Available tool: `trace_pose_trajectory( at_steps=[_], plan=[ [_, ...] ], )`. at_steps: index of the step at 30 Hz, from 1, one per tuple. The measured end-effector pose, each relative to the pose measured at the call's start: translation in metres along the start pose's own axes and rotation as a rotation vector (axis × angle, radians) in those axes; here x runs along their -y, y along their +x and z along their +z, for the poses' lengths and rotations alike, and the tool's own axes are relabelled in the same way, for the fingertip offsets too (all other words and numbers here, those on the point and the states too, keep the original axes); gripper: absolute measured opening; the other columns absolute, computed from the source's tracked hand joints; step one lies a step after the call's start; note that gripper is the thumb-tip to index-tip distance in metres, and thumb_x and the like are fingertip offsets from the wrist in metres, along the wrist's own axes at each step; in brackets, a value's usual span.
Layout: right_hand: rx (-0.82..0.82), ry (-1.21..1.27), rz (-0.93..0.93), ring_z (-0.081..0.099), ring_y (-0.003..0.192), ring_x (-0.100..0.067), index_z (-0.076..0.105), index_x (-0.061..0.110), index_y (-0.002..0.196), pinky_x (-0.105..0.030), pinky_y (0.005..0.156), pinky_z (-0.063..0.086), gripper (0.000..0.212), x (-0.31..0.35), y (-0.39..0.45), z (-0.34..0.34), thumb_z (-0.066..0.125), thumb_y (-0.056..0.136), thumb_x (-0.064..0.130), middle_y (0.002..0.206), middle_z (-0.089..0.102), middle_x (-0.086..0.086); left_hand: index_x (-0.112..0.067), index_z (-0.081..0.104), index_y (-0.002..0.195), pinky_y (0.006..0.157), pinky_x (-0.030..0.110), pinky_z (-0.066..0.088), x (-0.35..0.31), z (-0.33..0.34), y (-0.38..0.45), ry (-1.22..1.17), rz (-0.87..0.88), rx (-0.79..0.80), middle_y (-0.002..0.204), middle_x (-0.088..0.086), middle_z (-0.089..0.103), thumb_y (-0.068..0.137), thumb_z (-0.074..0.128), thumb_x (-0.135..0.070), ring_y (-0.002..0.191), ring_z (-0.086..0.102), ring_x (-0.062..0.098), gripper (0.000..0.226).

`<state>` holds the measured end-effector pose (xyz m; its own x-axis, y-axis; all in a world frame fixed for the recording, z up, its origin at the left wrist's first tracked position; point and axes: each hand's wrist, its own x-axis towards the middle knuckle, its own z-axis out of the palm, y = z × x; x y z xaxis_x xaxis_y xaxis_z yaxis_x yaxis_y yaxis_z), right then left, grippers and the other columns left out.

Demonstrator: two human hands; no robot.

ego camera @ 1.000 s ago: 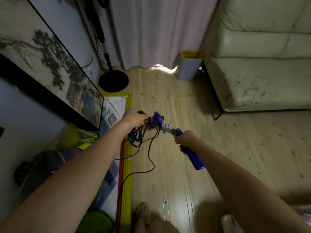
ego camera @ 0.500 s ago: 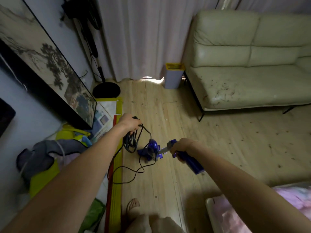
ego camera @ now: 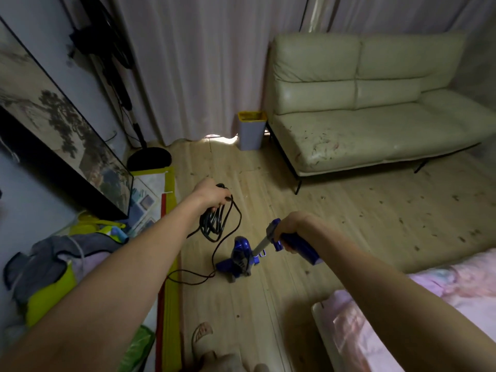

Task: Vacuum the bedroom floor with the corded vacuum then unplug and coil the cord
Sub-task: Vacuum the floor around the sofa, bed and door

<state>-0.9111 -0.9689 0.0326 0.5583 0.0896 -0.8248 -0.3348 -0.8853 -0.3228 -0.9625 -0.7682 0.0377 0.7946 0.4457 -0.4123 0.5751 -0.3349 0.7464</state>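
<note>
While the left hand [ego camera: 213,195] grips the coiled cord [ego camera: 214,224] and the right hand [ego camera: 291,229] clasps the vacuum [ego camera: 240,255] handle, its head on the floor [ego camera: 349,210], keep loose cord clear of the head

Little blue stick vacuum [ego camera: 243,257] sits head-down on the wood floor at center frame, silver shaft tilting up right to its blue handle. Its black cord [ego camera: 214,224] hangs in bunched loops just upper left, one slack strand trailing along the floor.
</note>
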Motion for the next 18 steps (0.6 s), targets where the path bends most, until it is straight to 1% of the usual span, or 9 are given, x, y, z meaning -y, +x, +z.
trace_pose_trajectory(
  at_steps=[2,3,7,8,9,11,13,15,18],
  plan=[
    [-0.018,-0.011,0.004,0.059,0.060,-0.020,0.059,-0.001,0.078,-0.025,0.059,0.052,0.012,-0.009,-0.003,-0.003,0.061,0.087,0.006,0.066,0.060,-0.014,-0.003,0.062,0.094,0.047,0.023,0.039,-0.002,0.005,-0.003,0.000,0.008,0.007,0.065,0.002,0.056,0.092,0.059,-0.018,0.051,0.044,0.012,0.015],
    [-0.038,-0.007,0.008,0.058,0.056,-0.020,0.058,-0.001,0.078,-0.026,0.053,0.052,0.011,-0.015,-0.002,0.001,0.062,0.086,0.005,0.065,0.060,-0.014,-0.003,0.062,0.094,0.047,0.023,0.039,-0.002,0.008,-0.003,0.003,0.008,0.012,0.066,0.002,0.056,0.093,0.058,-0.018,0.052,0.044,0.012,0.016],
    [-0.090,0.075,-0.002,0.059,0.058,-0.024,0.058,-0.002,0.076,-0.031,0.062,0.056,0.008,-0.036,0.012,0.020,0.063,0.082,0.000,0.066,0.060,-0.016,-0.004,0.063,0.092,0.046,0.023,0.038,-0.004,0.021,-0.002,0.009,0.013,0.037,0.065,0.002,0.056,0.092,0.058,-0.018,0.050,0.044,0.011,0.014],
    [-0.095,0.078,-0.010,0.060,0.061,-0.024,0.058,-0.001,0.076,-0.032,0.065,0.056,0.008,-0.037,0.015,0.021,0.063,0.082,0.001,0.069,0.061,-0.015,-0.005,0.062,0.092,0.045,0.023,0.038,-0.005,0.022,-0.001,0.011,0.011,0.042,0.064,0.002,0.055,0.092,0.058,-0.018,0.049,0.044,0.011,0.014],
    [-0.090,0.082,-0.017,0.061,0.066,-0.024,0.059,-0.001,0.077,-0.032,0.072,0.057,0.008,-0.036,0.018,0.021,0.063,0.082,0.002,0.075,0.064,-0.015,-0.005,0.062,0.092,0.045,0.023,0.038,-0.005,0.023,0.002,0.013,0.008,0.045,0.064,0.002,0.055,0.092,0.058,-0.018,0.049,0.044,0.011,0.013],
    [-0.072,0.111,-0.021,0.064,0.074,-0.025,0.062,-0.001,0.087,-0.034,0.084,0.057,0.007,-0.034,0.024,0.020,0.064,0.083,0.005,0.086,0.067,-0.016,-0.005,0.062,0.094,0.045,0.023,0.037,-0.004,0.024,0.009,0.016,-0.005,0.042,0.064,0.002,0.054,0.092,0.058,-0.017,0.049,0.043,0.011,0.013],
    [-0.068,0.129,-0.022,0.066,0.076,-0.024,0.063,-0.001,0.097,-0.035,0.084,0.058,0.016,-0.035,0.029,0.021,0.065,0.084,0.007,0.091,0.069,-0.017,-0.005,0.063,0.094,0.044,0.023,0.036,-0.002,0.027,0.015,0.016,-0.022,0.035,0.063,0.002,0.054,0.092,0.057,-0.016,0.048,0.042,0.011,0.013],
    [-0.064,0.161,-0.018,0.065,0.071,-0.024,0.062,-0.002,0.099,-0.032,0.076,0.058,0.016,-0.032,0.034,0.015,0.065,0.085,0.006,0.086,0.068,-0.016,-0.004,0.063,0.094,0.043,0.023,0.036,-0.005,0.030,0.023,0.023,-0.033,0.029,0.062,0.002,0.054,0.092,0.058,-0.016,0.047,0.042,0.011,0.013],
    [-0.067,0.189,-0.014,0.060,0.063,-0.022,0.058,0.000,0.090,-0.029,0.057,0.052,0.007,-0.020,0.039,0.003,0.062,0.087,0.004,0.079,0.063,-0.016,-0.003,0.062,0.096,0.043,0.023,0.036,-0.011,0.031,0.036,0.018,-0.033,0.027,0.063,0.003,0.053,0.092,0.057,-0.016,0.047,0.042,0.011,0.014]
  ],
)
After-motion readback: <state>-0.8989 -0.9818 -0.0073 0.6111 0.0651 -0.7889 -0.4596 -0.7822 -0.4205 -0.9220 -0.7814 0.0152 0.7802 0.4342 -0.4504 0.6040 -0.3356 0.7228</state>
